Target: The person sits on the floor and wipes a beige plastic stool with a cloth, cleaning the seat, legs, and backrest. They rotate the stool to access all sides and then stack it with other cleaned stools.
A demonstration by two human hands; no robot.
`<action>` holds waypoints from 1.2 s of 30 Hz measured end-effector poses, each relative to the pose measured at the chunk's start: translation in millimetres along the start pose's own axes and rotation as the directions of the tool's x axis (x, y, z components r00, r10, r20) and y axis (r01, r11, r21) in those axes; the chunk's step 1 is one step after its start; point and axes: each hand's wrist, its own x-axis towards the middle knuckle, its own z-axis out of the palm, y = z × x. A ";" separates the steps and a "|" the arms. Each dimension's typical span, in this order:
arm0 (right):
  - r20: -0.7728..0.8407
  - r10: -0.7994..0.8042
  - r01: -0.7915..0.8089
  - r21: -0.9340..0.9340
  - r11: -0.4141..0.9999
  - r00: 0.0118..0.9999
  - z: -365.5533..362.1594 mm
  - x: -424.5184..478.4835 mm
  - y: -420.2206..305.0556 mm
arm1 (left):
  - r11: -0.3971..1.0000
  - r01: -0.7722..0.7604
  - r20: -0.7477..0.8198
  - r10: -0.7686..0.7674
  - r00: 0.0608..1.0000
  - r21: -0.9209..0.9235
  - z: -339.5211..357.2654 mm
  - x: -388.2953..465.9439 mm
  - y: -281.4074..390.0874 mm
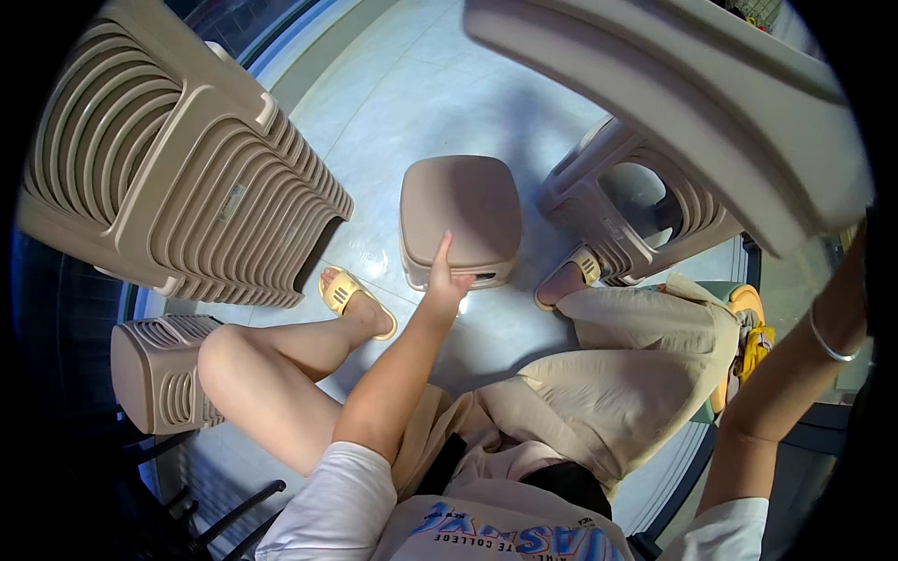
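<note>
On the floor between my feet stands a taupe plastic stool (463, 203) with a rounded square seat. My left hand (449, 275) grips its near edge, thumb on top of the seat and fingers at the slot in the side. At the upper right, close to the camera, a second plastic stool (673, 91) hangs tilted above the floor and runs out of view. My right hand (845, 284) reaches up beside that stool's lower right end. Shadow and the picture's rim hide its fingers, so its hold on the stool cannot be made out.
A long stack of nested stools (231, 175) lies on its side at the left. Near my knee is another stool (161, 375). A shorter nested stack (624, 203) stands at the right, by my slippered foot (568, 277). Black metal legs (242, 515) stick out at the lower left.
</note>
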 end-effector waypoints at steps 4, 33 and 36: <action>-0.022 0.049 -0.051 -0.091 0.995 0.999 -47.5 1.1 23.6 | 0.990 -0.144 -0.015 0.144 0.989 0.001 68.7 -9.0 90.9; 0.147 -0.188 0.196 -0.046 0.980 0.971 37.9 -60.7 -35.9 | 0.982 0.048 0.051 -0.058 0.997 0.181 -21.3 7.2 12.2; 0.223 -0.265 0.257 0.063 0.964 0.938 90.2 -91.0 -66.8 | 0.880 0.143 -0.177 -0.069 0.982 0.452 -22.1 6.3 29.1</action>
